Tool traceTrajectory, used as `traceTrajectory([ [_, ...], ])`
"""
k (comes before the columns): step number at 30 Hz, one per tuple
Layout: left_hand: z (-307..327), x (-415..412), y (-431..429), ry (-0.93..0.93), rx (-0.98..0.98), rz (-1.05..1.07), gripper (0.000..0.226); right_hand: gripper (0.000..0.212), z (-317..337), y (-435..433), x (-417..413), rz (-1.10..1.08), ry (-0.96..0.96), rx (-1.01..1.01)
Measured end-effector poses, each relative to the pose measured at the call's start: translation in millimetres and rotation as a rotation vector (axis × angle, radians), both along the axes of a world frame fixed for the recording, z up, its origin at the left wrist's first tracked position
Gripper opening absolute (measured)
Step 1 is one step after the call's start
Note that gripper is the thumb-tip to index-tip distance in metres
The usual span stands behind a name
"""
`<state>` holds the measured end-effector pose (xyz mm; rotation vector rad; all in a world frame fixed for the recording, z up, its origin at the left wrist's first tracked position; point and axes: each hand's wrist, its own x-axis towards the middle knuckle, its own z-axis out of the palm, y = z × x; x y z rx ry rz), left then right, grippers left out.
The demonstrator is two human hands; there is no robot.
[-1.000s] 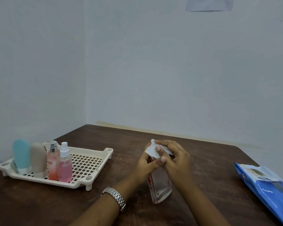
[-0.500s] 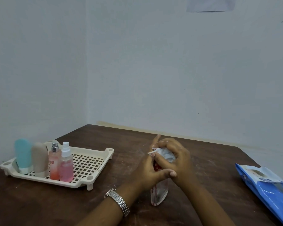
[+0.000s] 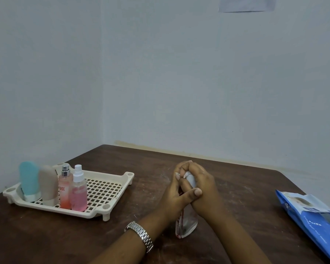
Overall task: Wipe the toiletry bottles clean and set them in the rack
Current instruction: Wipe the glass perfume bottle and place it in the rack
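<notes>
At the lower left of the frame, the cream rack (image 3: pixel 95 214) has four bottles standing in a tight row at its left end: a blue tube (image 3: pixel 29 180), a beige tube (image 3: pixel 48 184) and two pink sprays (image 3: pixel 78 193). They are tall and narrow on a slotted floor, so I'd guess a careless nudge when setting in the next one could topple the lot.

In the lower centre, well apart from the rack, the clear bottle (image 3: pixel 187 223) leans a little, its base seemingly on the table (image 3: pixel 236 187). The left hand (image 3: pixel 174 197) curls its fingers round the bottle's upper part, thumb laid across. The right hand (image 3: pixel 202 189) is curled over the top, pressing the white wipe (image 3: pixel 191 181) there. With all the force up high and the plastic likely damp, the base could skid out or the bottle slip.

At the lower right lies a blue wipes pack (image 3: pixel 312 216), its flap open.
</notes>
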<state>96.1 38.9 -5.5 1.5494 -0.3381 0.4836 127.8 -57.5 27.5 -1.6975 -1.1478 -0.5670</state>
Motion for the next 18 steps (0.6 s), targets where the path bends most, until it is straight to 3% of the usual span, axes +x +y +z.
traceTrajectory([
  [5,-2.1,0.8,-0.9,-0.012,0.031,-0.005,0.093,0.011,-0.8,-3.1,0.7,-0.035,0.06,-0.035],
  [9,-0.7,1.8,-1.9,-0.017,0.012,-0.007,0.08,0.02,4.5,-3.9,-0.2,-0.002,0.128,0.044],
  [18,-1.8,6.9,4.9,-0.06,0.023,0.033,0.082,0.035,-0.5,-4.1,7.8,0.152,0.274,0.111],
])
